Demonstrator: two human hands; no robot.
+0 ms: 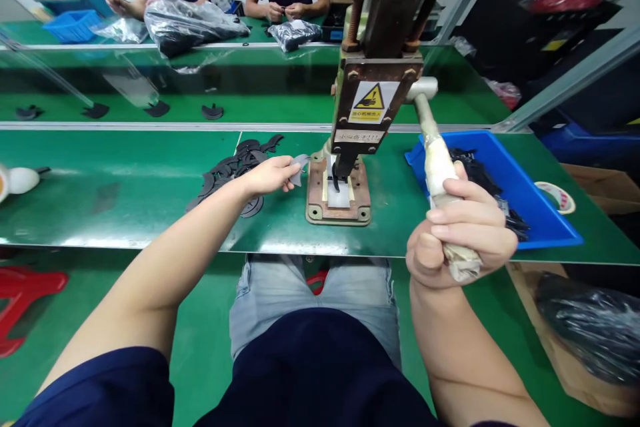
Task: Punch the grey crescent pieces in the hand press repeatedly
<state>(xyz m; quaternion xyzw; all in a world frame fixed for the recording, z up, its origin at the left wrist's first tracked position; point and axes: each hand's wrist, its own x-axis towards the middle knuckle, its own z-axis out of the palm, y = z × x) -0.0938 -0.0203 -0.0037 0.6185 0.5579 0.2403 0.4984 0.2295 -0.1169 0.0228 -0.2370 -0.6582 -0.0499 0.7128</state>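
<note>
My right hand [463, 230] is wrapped round the lever handle [435, 147] of a hand press [377, 100], whose grip is bound in pale wrapping. Left of the press base [315, 213], my left hand [273, 175] pinches a thin, curved grey piece [299, 170]. Under the ram, a small black part [334, 177] sits by a light metal plate [339, 197] on the base. A loose pile of dark curved pieces [225, 170] lies behind and beside my left hand. How the black part is seated under the ram I cannot make out.
To the right stands a blue tray [550, 235] with black parts, a tape roll [555, 197] beside it. Dark curved pieces [213, 111] are spaced along the strip behind. Two people work across the bench near plastic bags [185, 23]. A red stool [25, 293] is at left.
</note>
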